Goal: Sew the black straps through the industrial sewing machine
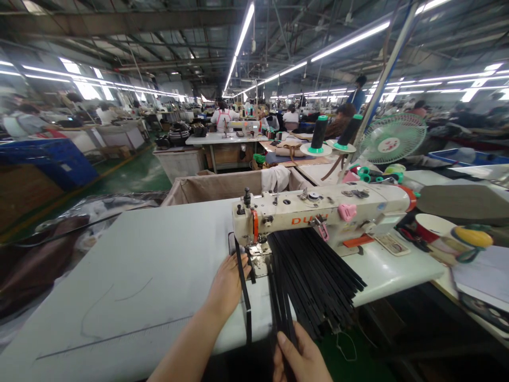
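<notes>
A white sewing machine point(294, 209) with orange trim stands on the pale tabletop. Just left of its presser foot point(259, 249), my left hand point(227, 286) has its fingers closed at a narrow black strap point(244, 297), which runs down past the table's front edge. Its fingertips are partly hidden by the strap. At the front edge, my right hand point(302, 356) grips several black straps point(280, 297) that lead up toward the needle area. A thick bundle of black straps point(314, 270) fans out under the machine arm to the right and hangs over the edge.
Behind the table is a cloth-lined bin point(214, 188). Two black thread cones point(318, 135) and a green fan point(392, 139) stand beyond the machine. A red-and-white container point(433, 227) sits at right. Ruler markings point(115, 338) line the table's front left. Several people work farther back.
</notes>
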A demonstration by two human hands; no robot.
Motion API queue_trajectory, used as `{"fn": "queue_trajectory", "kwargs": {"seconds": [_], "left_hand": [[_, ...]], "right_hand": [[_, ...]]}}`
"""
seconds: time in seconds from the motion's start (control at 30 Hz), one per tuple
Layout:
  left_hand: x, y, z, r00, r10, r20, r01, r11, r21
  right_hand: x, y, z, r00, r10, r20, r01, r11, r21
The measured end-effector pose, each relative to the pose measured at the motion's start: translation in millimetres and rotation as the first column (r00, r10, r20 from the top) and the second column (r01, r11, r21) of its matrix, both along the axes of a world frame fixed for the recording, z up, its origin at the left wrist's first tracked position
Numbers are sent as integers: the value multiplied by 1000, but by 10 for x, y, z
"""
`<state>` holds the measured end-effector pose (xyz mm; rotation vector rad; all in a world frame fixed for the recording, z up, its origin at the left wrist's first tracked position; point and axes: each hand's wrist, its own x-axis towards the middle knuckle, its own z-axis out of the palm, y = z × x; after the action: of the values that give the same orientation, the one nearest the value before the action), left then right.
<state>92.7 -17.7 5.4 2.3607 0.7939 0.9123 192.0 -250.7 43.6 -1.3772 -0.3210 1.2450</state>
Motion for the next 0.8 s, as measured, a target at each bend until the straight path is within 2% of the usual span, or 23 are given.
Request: {"fn": "queue_trajectory", "kwargs": {"seconds": [0.33,0.8], "left_hand": [[6,-13,47,997,4,-73,-1,999,40],[7,-49,82,991,32,-130,-21,996,83]], "right_hand": [[25,-24,35,999,-17,-40,18,1000,23],[15,10,39,998,33,50,-32,999,-28]]}}
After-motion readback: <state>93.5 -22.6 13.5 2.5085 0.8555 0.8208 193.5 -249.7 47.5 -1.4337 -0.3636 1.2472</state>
